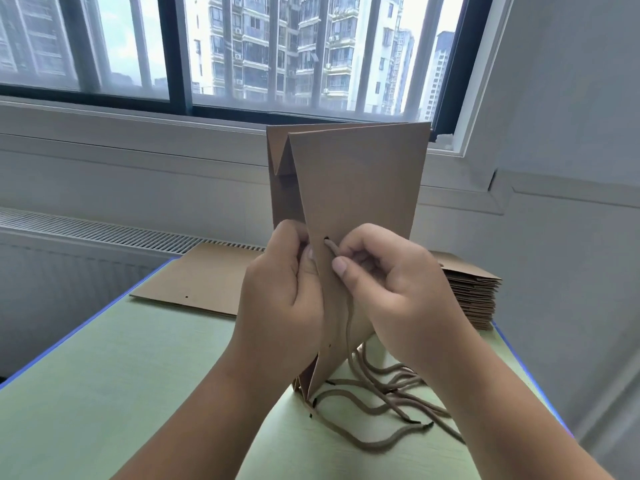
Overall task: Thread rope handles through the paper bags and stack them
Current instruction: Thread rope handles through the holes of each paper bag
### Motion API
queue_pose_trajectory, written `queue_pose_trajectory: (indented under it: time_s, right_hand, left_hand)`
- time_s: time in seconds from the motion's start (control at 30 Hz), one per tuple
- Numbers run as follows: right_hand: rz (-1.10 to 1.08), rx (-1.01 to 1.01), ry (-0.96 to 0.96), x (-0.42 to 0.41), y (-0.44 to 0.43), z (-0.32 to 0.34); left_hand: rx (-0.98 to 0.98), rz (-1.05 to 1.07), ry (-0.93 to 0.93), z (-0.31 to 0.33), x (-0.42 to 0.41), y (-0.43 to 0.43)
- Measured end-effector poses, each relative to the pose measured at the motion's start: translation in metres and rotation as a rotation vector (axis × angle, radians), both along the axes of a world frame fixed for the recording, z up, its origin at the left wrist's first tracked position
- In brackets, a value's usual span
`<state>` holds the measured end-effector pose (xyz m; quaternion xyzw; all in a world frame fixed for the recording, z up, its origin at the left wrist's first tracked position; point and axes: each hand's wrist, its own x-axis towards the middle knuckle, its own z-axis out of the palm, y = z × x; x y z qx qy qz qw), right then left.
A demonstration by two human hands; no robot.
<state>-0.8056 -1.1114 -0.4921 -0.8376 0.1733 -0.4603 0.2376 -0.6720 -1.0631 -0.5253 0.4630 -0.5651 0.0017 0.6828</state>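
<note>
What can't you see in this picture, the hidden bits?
All in the head view:
- How far the rope goes past the hole: the paper bag panel hides it.
- What the left hand grips inside: the bag's edge covers its fingers.
- How many bags are in the stack: the layers are too thin to count, and the right hand covers part.
- Where the loose ropes begin: the bag covers them.
</note>
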Motion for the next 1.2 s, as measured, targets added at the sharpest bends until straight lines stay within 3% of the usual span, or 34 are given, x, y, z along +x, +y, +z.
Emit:
queue_pose_trajectory:
  time_s: [0.3,0.57,0.73,1.0,1.2]
  right_hand:
    - [-0.043,0.053,-0.062,-0.006,0.001,-0.008]
    - [0.017,0.122,-0.048,-0.012,-0.007,-0.015]
    - [-0.017,0.09,0.173,-0.016,-0.025,-0.027]
    - [-0.076,0.12,0.542,-0.022,-0.04,-0.043]
    - [-0.092,0.148,0.815,-0.016,-0.039,-0.056]
  left_hand:
    - [0.099,-0.131,0.058,-0.003,-0.006,0.0]
    - [0.308,-0.248,-0.125,-0.002,0.002,0.002]
    - [0.532,-0.232,-0.281,0.0,0.022,0.004]
    - [0.789,-0.3,-0.344,0.008,0.033,0.011]
    - [0.972,-0.175,-0.481,-0.004,0.042,0.007]
